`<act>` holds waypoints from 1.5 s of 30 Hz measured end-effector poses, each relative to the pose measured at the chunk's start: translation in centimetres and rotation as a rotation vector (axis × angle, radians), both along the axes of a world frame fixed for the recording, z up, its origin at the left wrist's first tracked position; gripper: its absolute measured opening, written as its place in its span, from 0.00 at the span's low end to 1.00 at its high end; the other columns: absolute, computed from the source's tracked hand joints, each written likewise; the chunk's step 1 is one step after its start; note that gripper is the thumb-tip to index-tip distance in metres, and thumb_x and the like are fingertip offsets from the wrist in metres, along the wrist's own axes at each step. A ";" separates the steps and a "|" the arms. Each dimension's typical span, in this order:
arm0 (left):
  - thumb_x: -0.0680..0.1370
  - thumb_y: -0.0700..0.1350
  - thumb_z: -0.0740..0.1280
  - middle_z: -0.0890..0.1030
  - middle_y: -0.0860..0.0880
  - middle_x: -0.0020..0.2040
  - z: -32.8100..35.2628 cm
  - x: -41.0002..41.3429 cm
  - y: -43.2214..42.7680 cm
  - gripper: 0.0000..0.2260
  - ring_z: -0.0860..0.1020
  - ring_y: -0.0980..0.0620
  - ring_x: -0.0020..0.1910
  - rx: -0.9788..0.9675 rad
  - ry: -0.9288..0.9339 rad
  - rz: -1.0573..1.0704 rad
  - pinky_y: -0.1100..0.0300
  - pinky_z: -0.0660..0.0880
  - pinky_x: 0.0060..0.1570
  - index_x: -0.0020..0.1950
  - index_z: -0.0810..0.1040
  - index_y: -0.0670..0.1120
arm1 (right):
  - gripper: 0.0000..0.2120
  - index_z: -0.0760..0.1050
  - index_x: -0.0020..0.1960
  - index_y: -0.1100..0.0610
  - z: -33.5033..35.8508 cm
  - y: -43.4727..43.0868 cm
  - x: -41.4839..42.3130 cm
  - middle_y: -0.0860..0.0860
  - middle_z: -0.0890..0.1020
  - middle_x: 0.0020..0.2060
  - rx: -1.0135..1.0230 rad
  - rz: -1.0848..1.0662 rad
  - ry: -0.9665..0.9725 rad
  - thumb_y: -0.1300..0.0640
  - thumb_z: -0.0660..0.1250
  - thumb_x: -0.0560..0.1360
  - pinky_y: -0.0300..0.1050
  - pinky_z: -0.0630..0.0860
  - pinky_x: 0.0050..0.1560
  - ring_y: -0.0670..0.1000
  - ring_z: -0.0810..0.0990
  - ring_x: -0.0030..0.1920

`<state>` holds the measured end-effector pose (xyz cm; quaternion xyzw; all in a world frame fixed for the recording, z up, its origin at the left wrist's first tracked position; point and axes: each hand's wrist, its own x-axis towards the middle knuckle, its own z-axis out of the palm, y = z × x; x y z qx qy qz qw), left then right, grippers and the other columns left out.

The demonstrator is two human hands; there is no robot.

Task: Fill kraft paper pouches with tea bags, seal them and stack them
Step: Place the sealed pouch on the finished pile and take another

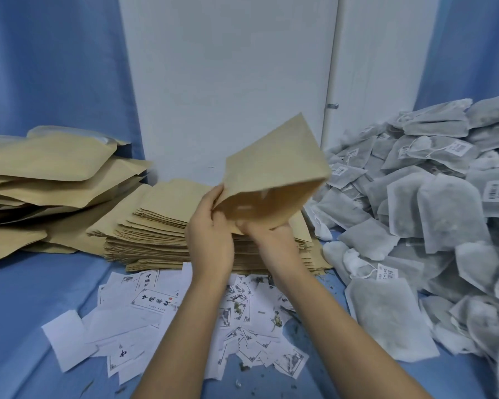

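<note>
Pouch: tan kraft paper pouch [274,174], raised above the stack, mouth open towards me.
My left hand [211,234]: pinches the mouth's left edge.
My right hand [267,237]: grips the mouth's lower edge from beneath.
Supply: stack of flat tan kraft pouches [162,226] on the blue cloth worktop [41,283].
Tea bags: heap of grey mesh tea bags [432,214], right of the stack.

Matt, lightly fibrous brown paper on the raised kraft pouch [271,168]; same dull paper through the flat pouch stack [162,226] and the puffed filled pouches [49,165], with a glossy silvery lining [105,139] glinting at one mouth; fuzzy grey non-woven mesh on the tea bags [444,211], with smooth white paper barcode tags [497,191]; smooth white printed paper slips [144,303]; matt blue cloth [41,283], softly wrinkled; smooth white panel [228,67]; small shiny metal fitting [332,105].
</note>
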<state>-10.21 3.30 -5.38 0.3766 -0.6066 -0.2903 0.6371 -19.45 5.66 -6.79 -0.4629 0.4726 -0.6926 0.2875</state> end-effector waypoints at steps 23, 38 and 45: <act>0.78 0.35 0.59 0.76 0.42 0.55 -0.7 0.5 -0.9 0.10 0.83 0.43 0.35 0.619 0.336 -0.225 0.62 0.77 0.26 0.58 0.69 0.39 | 0.29 0.80 0.59 0.53 -0.8 0.4 -2.0 0.49 0.76 0.65 -0.049 -0.423 0.306 0.76 0.52 0.71 0.15 0.57 0.55 0.26 0.63 0.58; 0.80 0.55 0.60 0.63 0.62 0.69 -2.0 1.1 -1.5 0.12 0.56 0.64 0.71 -0.169 -0.138 0.003 0.69 0.55 0.64 0.59 0.73 0.50 | 0.19 0.70 0.63 0.52 -0.3 0.6 -2.0 0.49 0.79 0.57 -0.045 -0.410 0.131 0.58 0.67 0.73 0.51 0.75 0.60 0.49 0.78 0.58; 0.81 0.55 0.57 0.71 0.64 0.65 -1.9 1.7 -1.5 0.13 0.66 0.67 0.67 -0.247 -0.127 -0.029 0.72 0.62 0.65 0.64 0.70 0.67 | 0.22 0.65 0.66 0.52 -0.2 0.6 -1.9 0.42 0.74 0.58 -0.233 -0.394 -0.117 0.47 0.61 0.73 0.33 0.72 0.54 0.33 0.75 0.55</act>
